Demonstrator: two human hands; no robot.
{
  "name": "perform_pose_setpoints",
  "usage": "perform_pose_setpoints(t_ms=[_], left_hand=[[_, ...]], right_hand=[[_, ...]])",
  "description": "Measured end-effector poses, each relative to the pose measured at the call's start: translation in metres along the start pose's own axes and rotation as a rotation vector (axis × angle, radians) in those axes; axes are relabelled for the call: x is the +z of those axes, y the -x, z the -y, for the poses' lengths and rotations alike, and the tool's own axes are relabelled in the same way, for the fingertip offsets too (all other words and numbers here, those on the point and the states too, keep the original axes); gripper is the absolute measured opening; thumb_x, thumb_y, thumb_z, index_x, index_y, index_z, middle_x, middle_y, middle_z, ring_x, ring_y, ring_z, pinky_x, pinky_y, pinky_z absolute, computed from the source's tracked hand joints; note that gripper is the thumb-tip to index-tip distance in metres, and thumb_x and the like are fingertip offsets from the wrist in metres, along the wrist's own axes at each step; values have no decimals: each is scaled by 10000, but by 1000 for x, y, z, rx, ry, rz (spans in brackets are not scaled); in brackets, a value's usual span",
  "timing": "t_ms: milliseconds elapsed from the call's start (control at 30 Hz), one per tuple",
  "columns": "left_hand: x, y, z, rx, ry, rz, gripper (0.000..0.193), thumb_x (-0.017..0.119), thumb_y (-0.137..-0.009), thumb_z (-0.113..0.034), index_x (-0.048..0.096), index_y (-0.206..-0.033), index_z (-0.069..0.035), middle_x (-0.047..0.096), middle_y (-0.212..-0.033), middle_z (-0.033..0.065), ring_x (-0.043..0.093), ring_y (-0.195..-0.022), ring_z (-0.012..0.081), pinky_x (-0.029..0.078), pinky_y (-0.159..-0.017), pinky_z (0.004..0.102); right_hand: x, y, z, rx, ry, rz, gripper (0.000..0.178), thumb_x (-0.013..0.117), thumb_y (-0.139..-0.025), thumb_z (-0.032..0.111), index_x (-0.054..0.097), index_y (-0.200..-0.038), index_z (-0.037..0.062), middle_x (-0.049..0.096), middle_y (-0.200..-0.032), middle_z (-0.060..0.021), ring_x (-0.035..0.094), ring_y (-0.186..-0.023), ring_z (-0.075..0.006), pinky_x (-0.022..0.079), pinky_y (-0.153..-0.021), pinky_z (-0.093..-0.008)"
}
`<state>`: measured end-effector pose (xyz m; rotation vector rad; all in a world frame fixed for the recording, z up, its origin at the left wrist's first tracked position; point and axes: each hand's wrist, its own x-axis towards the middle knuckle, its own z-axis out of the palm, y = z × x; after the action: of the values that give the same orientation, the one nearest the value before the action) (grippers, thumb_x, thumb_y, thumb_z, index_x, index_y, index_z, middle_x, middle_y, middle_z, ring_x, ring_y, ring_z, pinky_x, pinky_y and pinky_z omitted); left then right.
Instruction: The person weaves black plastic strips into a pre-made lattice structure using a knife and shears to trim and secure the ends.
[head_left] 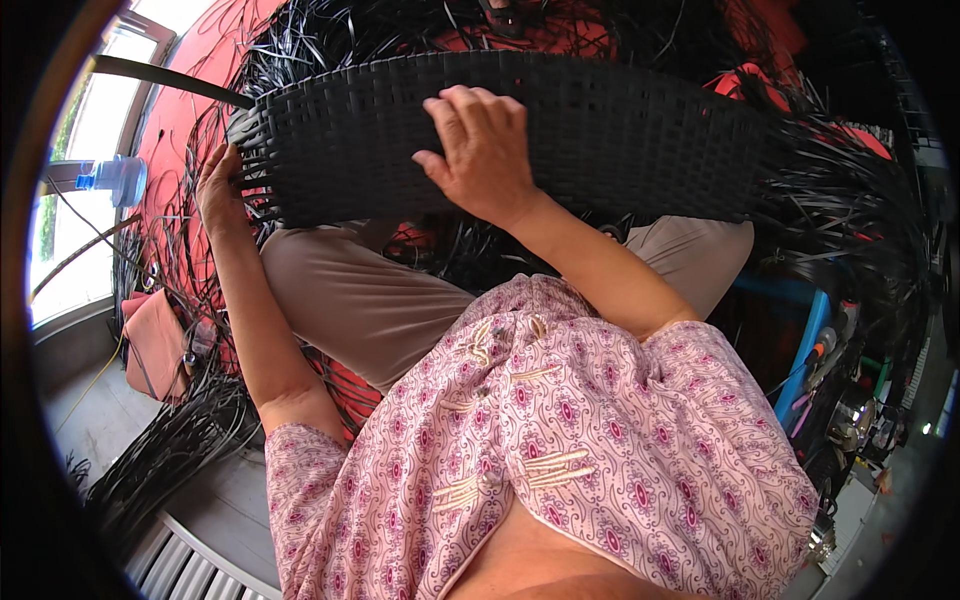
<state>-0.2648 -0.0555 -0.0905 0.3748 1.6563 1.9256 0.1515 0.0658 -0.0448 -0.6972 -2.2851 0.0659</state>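
Observation:
A long black panel of woven flat plastic strips (640, 130) lies across my knees, curving from left to right. My left hand (219, 190) is closed at its left end, thumb and fingers pinching the edge where loose strip ends stick out. The weave hides part of those fingertips. Resting palm down on the middle of the panel, my right hand (485, 150) has its fingers stretched and its thumb apart, with nothing gripped. A wider dark strip (170, 80) runs from the panel's upper left corner out toward the window.
Heaps of loose black strips (850, 200) spread to the right and behind the panel over a red surface (185, 100). At left are a clear blue bottle (120, 181) and a pink bag (155, 345). Hand tools (825, 350) sit beside a blue frame (803, 345) at right.

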Motion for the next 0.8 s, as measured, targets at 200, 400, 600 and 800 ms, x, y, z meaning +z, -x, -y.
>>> perform_pose_setpoints(t_ms=[200, 400, 600, 800], left_hand=[[1, 6, -2, 3, -5, 9, 243, 779, -857, -40, 690, -1082, -15, 714, -887, 42, 648, -763, 121, 518, -709, 244], [-3, 1, -3, 100, -167, -57, 257, 800, -851, -93, 697, -1069, -6, 708, -882, 46, 641, -760, 121, 513, -715, 248], [104, 81, -69, 926, -1136, -450, 221, 763, -873, -192, 732, -1053, -68, 722, -978, 108, 690, -903, 255, 533, -831, 359], [240, 198, -33, 1171, -891, 415, 89, 666, -904, -146, 713, -959, -94, 666, -972, 49, 631, -946, 235, 455, -868, 367]], right_hand=[[-27, 18, -31, 26, 162, -18, 533, 728, -839, 417, 613, -1256, 107, 557, -1212, -30, 504, -1134, -239, 356, -955, -426], [-24, 11, -32, 49, 210, -25, 474, 695, -886, 449, 638, -1228, 126, 563, -1215, -18, 500, -1128, -237, 348, -957, -421], [-24, 16, -29, 77, 250, -19, 484, 701, -879, 450, 622, -1248, 147, 551, -1228, -41, 496, -1145, -253, 337, -965, -443], [-24, 17, -30, 77, 163, -44, 528, 748, -817, 399, 601, -1234, 109, 536, -1185, -70, 498, -1117, -249, 348, -952, -443]])
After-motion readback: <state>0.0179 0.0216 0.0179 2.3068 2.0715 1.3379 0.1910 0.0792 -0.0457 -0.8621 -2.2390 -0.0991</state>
